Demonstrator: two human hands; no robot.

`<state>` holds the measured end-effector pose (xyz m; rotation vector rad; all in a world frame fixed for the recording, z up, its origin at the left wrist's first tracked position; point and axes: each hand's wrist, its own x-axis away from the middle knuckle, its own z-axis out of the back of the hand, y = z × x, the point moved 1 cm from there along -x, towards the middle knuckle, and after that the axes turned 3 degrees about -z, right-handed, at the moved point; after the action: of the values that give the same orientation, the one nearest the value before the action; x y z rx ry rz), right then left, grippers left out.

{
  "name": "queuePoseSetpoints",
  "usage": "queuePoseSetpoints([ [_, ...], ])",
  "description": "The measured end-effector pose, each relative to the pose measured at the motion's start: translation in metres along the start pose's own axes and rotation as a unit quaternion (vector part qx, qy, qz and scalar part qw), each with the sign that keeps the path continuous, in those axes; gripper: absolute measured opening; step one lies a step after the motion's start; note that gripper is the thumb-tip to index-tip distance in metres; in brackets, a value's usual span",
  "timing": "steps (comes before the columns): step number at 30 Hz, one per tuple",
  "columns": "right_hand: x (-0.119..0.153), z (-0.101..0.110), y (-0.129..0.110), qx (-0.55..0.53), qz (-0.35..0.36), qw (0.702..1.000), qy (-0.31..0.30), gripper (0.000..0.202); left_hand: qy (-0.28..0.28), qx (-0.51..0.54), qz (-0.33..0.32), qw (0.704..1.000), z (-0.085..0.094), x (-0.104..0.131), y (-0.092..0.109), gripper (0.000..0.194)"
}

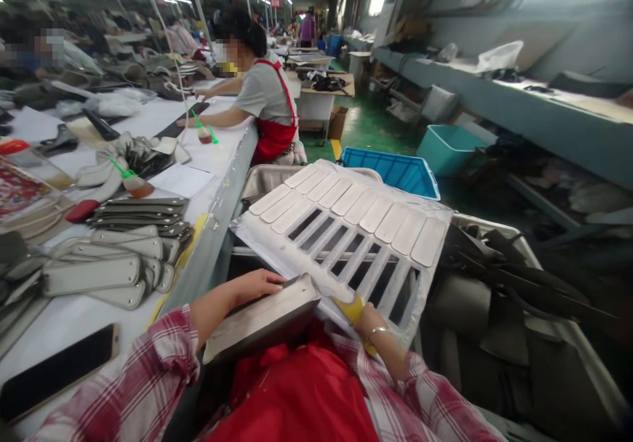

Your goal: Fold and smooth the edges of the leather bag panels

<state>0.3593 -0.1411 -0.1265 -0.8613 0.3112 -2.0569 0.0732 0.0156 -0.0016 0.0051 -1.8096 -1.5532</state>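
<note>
Fingers of the left hand (254, 286) lie along the far edge of a long, pale-topped block (267, 313) tilted over the lap; whether they pinch it, I can't tell from here. The right hand (370, 323) is closed around a yellow tool (350, 308), held over the near edge of a slotted white board (426, 290). Pale rounded strips (390, 223) lie side by side across that board, above its open slots. Over on the left table (136, 338) sit grey strips (99, 275) in a heap, a stack of darker strips (138, 214) and a phone (59, 371). Beyond, a person in a red apron (274, 135) leans over the same table. Dark pieces (494, 316) fill a bin at the right.
</note>
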Motion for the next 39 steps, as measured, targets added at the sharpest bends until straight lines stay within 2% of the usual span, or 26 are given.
queuePoseSetpoints([
  [3,-0.007,0.002,0.005,0.051,-0.072,0.996,0.004,0.038,-0.013,0.023,-0.009,1.000,-0.002,0.000,-0.004,0.054],
  [5,-0.007,0.003,0.005,0.065,-0.085,0.994,0.008,0.039,-0.013,0.029,-0.011,0.999,-0.002,0.000,-0.006,0.054],
  [9,-0.003,0.001,0.000,0.066,-0.067,0.995,0.027,0.026,-0.010,0.029,-0.014,0.999,-0.004,-0.005,-0.008,0.056],
  [12,-0.005,0.005,-0.004,0.029,-0.033,0.999,0.016,0.017,-0.015,0.049,-0.020,0.998,-0.006,-0.016,-0.008,0.062],
  [15,-0.013,0.021,-0.007,-0.030,-0.014,0.999,-0.007,0.014,-0.025,0.058,-0.031,0.998,-0.006,-0.033,-0.010,0.062],
  [19,-0.019,0.062,-0.025,-0.104,-0.011,0.994,-0.032,0.018,-0.071,0.031,-0.053,0.996,-0.002,-0.053,-0.010,0.055],
  [21,-0.018,0.084,-0.044,-0.150,0.007,0.986,-0.075,0.021,-0.088,0.005,-0.060,0.994,0.002,-0.058,-0.008,0.054],
  [24,-0.017,0.108,-0.080,-0.197,0.029,0.945,-0.258,0.035,-0.108,-0.020,-0.064,0.992,0.008,-0.059,-0.005,0.053],
  [25,-0.018,0.112,-0.093,-0.176,0.030,0.928,-0.327,0.039,-0.117,-0.015,-0.060,0.991,0.010,-0.059,-0.005,0.053],
  [27,-0.025,0.114,-0.117,-0.090,0.037,0.903,-0.418,0.044,-0.134,0.024,-0.045,0.990,0.012,-0.061,-0.007,0.055],
  [29,-0.037,0.108,-0.138,0.010,0.054,0.892,-0.448,0.046,-0.152,0.083,-0.028,0.984,0.011,-0.064,-0.011,0.058],
  [31,-0.049,0.100,-0.155,0.096,0.096,0.898,-0.419,0.044,-0.169,0.139,-0.019,0.975,0.010,-0.068,-0.015,0.060],
  [33,-0.057,0.092,-0.166,0.158,0.156,0.912,-0.345,0.044,-0.182,0.171,-0.018,0.968,0.010,-0.071,-0.016,0.059],
  [35,-0.057,0.090,-0.173,0.181,0.211,0.923,-0.268,0.055,-0.184,0.184,-0.019,0.965,0.010,-0.073,-0.014,0.054],
  [36,-0.054,0.091,-0.174,0.176,0.228,0.924,-0.251,0.063,-0.177,0.181,-0.023,0.967,0.010,-0.073,-0.011,0.051],
  [39,-0.042,0.107,-0.174,0.125,0.255,0.923,-0.259,0.081,-0.143,0.140,-0.037,0.979,0.010,-0.071,-0.004,0.048],
])
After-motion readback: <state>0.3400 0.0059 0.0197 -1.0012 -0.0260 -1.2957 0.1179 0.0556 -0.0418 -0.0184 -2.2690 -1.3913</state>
